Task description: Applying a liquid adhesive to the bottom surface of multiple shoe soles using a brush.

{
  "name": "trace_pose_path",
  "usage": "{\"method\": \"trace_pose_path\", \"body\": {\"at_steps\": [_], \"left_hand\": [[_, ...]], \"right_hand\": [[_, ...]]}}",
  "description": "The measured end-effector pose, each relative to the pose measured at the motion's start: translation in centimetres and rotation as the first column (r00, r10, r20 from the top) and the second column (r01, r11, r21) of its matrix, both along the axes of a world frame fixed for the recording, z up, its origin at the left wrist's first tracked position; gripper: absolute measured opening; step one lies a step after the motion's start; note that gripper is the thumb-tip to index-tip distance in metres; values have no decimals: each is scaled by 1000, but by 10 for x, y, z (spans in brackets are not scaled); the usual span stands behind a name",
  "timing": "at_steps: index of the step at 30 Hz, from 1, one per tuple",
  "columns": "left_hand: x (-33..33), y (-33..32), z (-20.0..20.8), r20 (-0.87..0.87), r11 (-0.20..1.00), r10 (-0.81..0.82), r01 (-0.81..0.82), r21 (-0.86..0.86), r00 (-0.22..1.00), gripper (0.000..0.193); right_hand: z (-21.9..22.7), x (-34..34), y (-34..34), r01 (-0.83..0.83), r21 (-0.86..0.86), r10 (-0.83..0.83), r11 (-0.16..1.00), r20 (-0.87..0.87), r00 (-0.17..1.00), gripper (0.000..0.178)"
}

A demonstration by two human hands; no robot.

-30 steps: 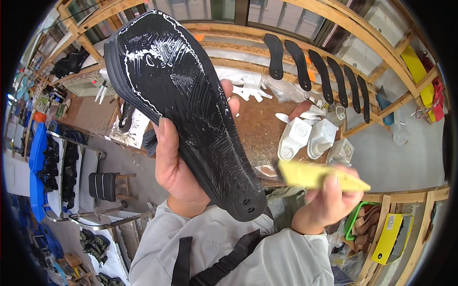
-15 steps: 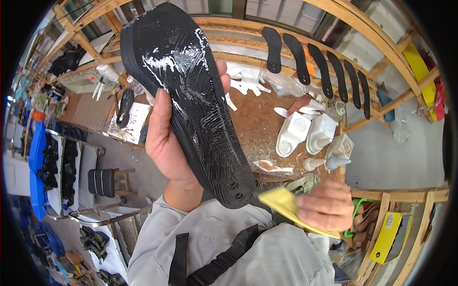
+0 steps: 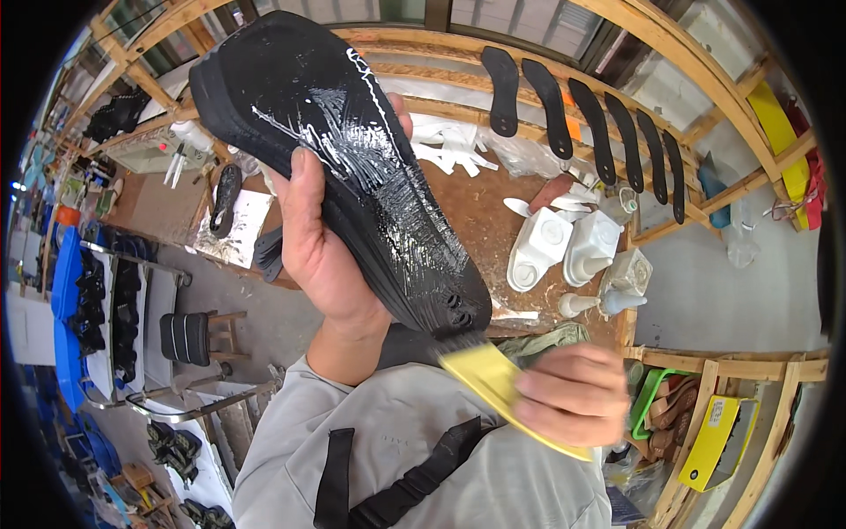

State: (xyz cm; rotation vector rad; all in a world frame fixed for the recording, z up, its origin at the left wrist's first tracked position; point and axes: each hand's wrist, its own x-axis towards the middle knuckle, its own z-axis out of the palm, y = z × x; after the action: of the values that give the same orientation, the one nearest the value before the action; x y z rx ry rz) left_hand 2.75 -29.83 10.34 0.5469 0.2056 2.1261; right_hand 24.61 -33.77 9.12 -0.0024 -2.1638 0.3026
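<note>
Indoors, by a littered brown bench (image 3: 480, 225), curled hands (image 3: 328, 271) (image 3: 577, 394) grip black sole (image 3: 388, 198) and yellow brush (image 3: 480, 377).

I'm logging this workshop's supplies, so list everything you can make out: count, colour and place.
Shoe sole: at least one, black, in left hand
Brush: one, yellow handle, in right hand
Workbench: one, brown, centre
Flat sole pieces: six, black, along wooden rails
Large containers: two, white, workbench's right
Stained container: one, pale, workbench's right edge
Strips: many, white, workbench's rear
Chair: one, black, floor at left
Box: one, yellow, lower right
Bin: one, green, lower right
Distant clutter: count unclear, left
Top: one, grey, lower centre
Left hand: one, bare, around shoe sole
Right hand: one, bare, around brush
</note>
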Motion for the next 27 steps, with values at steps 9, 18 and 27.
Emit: {"method": "trace_pose_path", "body": {"at_steps": [9, 18, 27], "left_hand": [[-41, 62, -23, -38, 970, -211, 205, -134, 977, 37], [-70, 271, -123, -334, 872, -360, 188, -452, 871, 33], [-32, 363, -136, -338, 778, -510, 257, -573, 791, 40]], "right_hand": [[-28, 8, 1, 264, -321, -327, 910, -161, 931, 25], [-61, -7, 23, 565, -601, -680, 565, 49, 732, 17], [-86, -4, 13, 595, -759, -823, 266, 144, 550, 17]]}}
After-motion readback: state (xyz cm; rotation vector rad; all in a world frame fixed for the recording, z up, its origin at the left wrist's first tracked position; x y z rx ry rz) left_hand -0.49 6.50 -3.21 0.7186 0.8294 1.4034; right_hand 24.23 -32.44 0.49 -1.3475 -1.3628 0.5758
